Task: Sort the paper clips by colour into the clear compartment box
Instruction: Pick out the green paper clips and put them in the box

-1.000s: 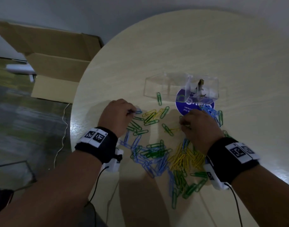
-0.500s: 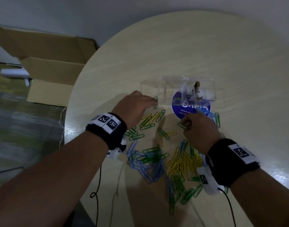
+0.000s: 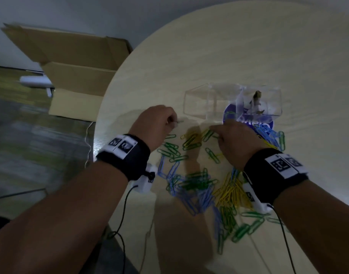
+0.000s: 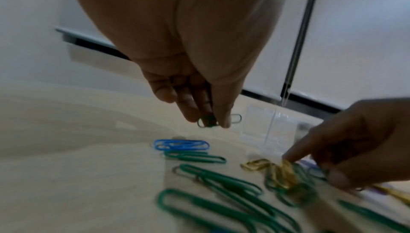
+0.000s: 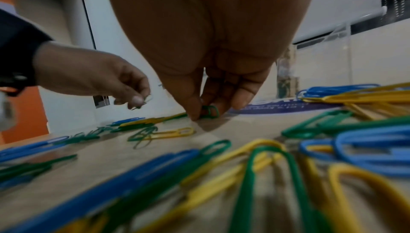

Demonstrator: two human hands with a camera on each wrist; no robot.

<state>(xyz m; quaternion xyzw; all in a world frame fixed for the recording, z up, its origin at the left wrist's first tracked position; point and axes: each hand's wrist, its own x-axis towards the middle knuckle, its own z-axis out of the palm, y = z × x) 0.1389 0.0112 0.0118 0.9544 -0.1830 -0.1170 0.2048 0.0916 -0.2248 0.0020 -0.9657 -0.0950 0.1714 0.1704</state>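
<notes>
Green, blue and yellow paper clips [image 3: 201, 186] lie scattered on the round table in front of the clear compartment box [image 3: 195, 103]. My left hand [image 3: 175, 122] is left of the box, just above the table, and pinches a green paper clip [image 4: 208, 121] between thumb and fingers. My right hand [image 3: 214, 130] is down on the table in front of the box. Its thumb and fingers pinch another green clip [image 5: 209, 111] that still touches the wood. The box's right compartment holds something small and blurred [image 3: 256, 101].
A purple round sticker [image 3: 248, 123] lies under the box's front right part, with blue clips [image 3: 268, 133] beside it. The table's curved edge [image 3: 98, 135] runs close to my left wrist. An open cardboard box [image 3: 74, 62] stands on the floor at the left.
My left hand reached to the green clip lying at the box's left front, took it and drew back to the left. My right hand stayed among the clips near the sticker.
</notes>
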